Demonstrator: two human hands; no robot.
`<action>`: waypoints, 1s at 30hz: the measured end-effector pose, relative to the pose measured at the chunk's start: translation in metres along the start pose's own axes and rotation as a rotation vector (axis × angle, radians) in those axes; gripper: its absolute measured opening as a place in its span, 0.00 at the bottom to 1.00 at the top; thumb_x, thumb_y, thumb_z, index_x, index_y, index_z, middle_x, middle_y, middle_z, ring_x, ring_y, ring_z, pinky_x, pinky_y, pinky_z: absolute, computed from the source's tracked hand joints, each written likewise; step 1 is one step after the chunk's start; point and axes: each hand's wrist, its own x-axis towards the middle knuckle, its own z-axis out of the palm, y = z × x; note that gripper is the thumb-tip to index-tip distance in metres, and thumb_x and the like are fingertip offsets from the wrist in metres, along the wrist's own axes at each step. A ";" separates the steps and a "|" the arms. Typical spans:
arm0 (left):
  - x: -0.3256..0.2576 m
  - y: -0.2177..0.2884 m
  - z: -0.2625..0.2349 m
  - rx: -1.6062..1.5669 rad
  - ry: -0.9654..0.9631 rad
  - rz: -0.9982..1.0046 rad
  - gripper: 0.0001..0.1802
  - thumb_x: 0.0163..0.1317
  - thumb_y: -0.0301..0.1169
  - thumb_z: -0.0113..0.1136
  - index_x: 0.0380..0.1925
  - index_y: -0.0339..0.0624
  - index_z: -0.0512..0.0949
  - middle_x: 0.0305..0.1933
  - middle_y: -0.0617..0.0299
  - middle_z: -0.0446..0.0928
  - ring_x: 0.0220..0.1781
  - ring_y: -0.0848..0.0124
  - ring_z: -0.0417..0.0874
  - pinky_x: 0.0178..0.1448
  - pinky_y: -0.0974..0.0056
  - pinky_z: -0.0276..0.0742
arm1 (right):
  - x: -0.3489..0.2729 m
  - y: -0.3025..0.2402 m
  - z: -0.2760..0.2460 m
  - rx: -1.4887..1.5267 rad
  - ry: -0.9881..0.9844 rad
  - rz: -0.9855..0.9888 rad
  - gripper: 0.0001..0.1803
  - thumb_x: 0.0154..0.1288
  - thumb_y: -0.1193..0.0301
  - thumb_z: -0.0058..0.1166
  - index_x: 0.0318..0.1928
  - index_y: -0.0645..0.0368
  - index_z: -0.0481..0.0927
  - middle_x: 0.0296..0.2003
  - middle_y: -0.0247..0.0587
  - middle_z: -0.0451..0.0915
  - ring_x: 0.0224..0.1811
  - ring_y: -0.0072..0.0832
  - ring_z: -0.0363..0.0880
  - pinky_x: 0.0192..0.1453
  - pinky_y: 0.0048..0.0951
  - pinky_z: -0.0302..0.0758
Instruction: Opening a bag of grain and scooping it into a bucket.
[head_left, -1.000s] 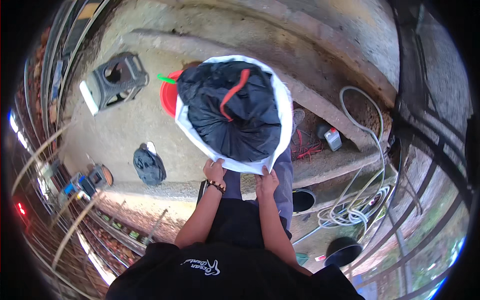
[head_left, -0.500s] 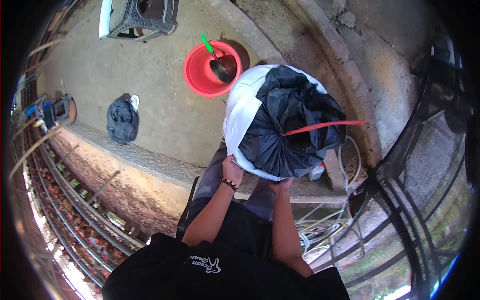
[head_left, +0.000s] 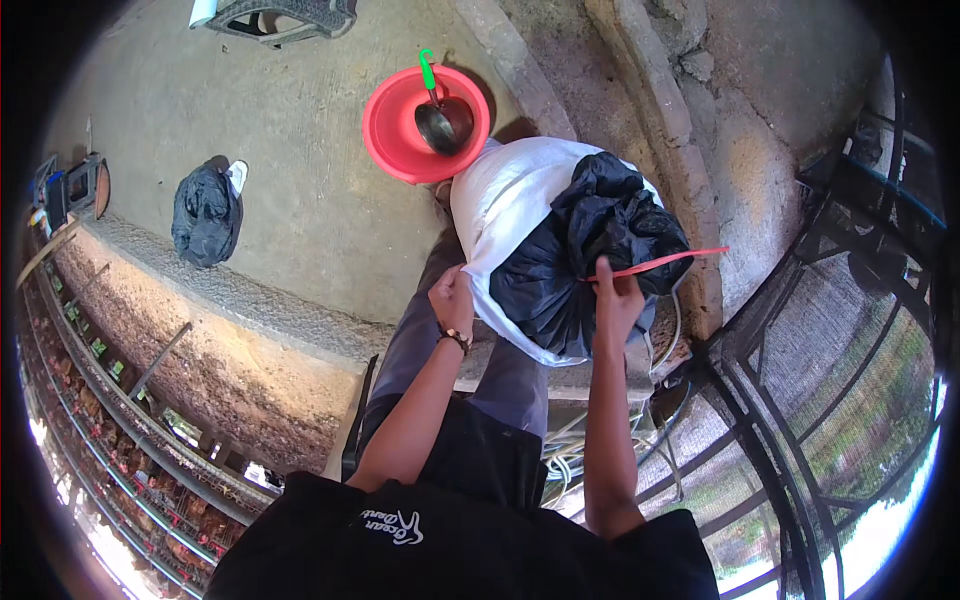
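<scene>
Head view is taken from above, and a concrete floor (head_left: 300,200) is seen below the person. A red basin (head_left: 400,135) stands on it, with a dark scoop (head_left: 443,120) with a green handle laid inside. A dark bundle (head_left: 205,215) lies well apart on the left, near a low concrete kerb (head_left: 230,300). A grey plastic chair (head_left: 290,15) is cut by the top edge. Cables (head_left: 575,455) hang under the right forearm, and a metal fence (head_left: 830,350) closes the right side. The basin is just beside the sack and is partly covered by it.

A white sack (head_left: 500,210) with a black liner (head_left: 590,250) is held in front of the legs. Its long axis runs from the lower left to the upper right, and the gathered mouth of the liner points to the upper right. A red string (head_left: 670,261) is stretched from the neck of the liner toward the right.

The left hand (head_left: 452,300) is closed on the white edge of the sack. The right hand (head_left: 615,300) is pinched together on the red string at the liner.

Compared with half a second ago, the right hand has been moved up from the lower rim of the sack to the string, and the left hand has stayed on the edge. The basin and the sack are now seen more to the centre.
</scene>
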 end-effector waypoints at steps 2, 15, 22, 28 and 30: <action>0.017 -0.004 -0.002 -0.063 0.140 -0.726 0.11 0.63 0.31 0.49 0.37 0.36 0.79 0.36 0.56 0.82 0.38 0.69 0.82 0.47 0.63 0.78 | 0.026 -0.005 0.012 -0.037 0.043 0.051 0.07 0.63 0.72 0.54 0.33 0.64 0.77 0.29 0.33 0.76 0.30 0.17 0.73 0.34 0.19 0.69; 0.024 0.120 0.028 -0.093 -0.235 0.208 0.06 0.62 0.24 0.52 0.39 0.36 0.74 0.38 0.62 0.76 0.39 0.77 0.74 0.45 0.72 0.70 | -0.052 -0.020 -0.041 -0.396 -0.713 -0.276 0.17 0.47 0.64 0.53 0.37 0.61 0.79 0.30 0.49 0.79 0.32 0.43 0.78 0.41 0.42 0.73; -0.015 0.229 0.081 0.464 -1.156 0.476 0.18 0.63 0.30 0.56 0.52 0.35 0.70 0.50 0.53 0.76 0.51 0.68 0.77 0.55 0.64 0.72 | -0.089 -0.039 -0.002 -0.918 -1.095 -0.646 0.16 0.44 0.62 0.57 0.35 0.54 0.82 0.39 0.41 0.79 0.48 0.38 0.75 0.53 0.43 0.65; -0.059 0.179 0.063 0.849 -1.066 0.251 0.40 0.58 0.40 0.65 0.65 0.38 0.55 0.63 0.49 0.65 0.57 0.60 0.74 0.59 0.59 0.71 | -0.127 -0.020 -0.058 -0.401 -0.689 -0.676 0.20 0.50 0.66 0.55 0.42 0.66 0.74 0.48 0.56 0.72 0.54 0.51 0.70 0.64 0.50 0.62; -0.063 0.160 0.050 0.800 -1.007 0.243 0.47 0.52 0.47 0.68 0.65 0.38 0.55 0.61 0.47 0.66 0.56 0.57 0.75 0.59 0.58 0.71 | -0.135 -0.013 -0.071 -0.276 -0.632 -0.429 0.21 0.64 0.60 0.48 0.44 0.69 0.73 0.54 0.57 0.68 0.53 0.51 0.73 0.62 0.45 0.65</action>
